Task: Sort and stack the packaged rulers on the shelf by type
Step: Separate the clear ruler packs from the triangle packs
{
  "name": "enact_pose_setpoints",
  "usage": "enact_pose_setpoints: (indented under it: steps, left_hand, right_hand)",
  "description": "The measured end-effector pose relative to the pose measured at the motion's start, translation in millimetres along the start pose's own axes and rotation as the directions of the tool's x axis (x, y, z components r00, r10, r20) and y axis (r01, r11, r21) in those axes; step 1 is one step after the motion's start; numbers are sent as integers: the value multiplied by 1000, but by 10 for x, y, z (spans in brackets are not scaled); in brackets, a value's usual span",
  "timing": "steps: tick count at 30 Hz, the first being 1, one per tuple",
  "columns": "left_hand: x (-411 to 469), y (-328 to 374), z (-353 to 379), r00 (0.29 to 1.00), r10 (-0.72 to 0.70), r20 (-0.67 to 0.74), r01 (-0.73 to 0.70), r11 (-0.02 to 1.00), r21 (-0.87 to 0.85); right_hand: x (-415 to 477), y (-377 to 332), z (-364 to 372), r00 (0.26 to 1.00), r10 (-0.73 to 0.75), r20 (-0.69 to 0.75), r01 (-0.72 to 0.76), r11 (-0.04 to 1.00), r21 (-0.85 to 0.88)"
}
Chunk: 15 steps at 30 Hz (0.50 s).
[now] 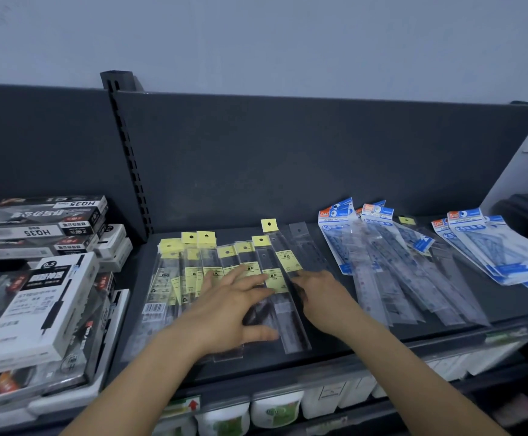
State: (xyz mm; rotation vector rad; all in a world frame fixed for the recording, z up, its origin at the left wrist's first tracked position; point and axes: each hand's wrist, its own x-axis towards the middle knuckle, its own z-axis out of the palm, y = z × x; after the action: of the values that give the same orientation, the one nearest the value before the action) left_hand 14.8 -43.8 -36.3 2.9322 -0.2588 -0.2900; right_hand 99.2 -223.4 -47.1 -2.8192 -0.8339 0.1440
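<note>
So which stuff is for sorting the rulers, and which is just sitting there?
For the job: yellow-tagged rulers, blue-tagged ruler packs, left hand, right hand.
Just lying about: pen boxes, white jars below the shelf.

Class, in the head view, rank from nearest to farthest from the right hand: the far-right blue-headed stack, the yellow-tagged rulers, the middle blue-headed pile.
1. Yellow-tagged rulers, against the right hand.
2. Middle blue-headed pile, just to its right.
3. Far-right blue-headed stack, farthest right.
</note>
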Motion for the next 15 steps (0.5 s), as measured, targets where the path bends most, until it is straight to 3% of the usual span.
enact_pose_setpoints:
  steps: [4, 15]
  left_hand:
    - [78, 247, 31, 996, 91, 19, -91, 996, 2]
    - [172, 258, 47, 998, 58, 12, -58, 998, 9]
  right_hand:
    - [-28, 13, -26, 1000, 11, -4, -11, 1000, 25]
    - [-271, 65, -177, 1000, -31, -4, 31, 978, 206]
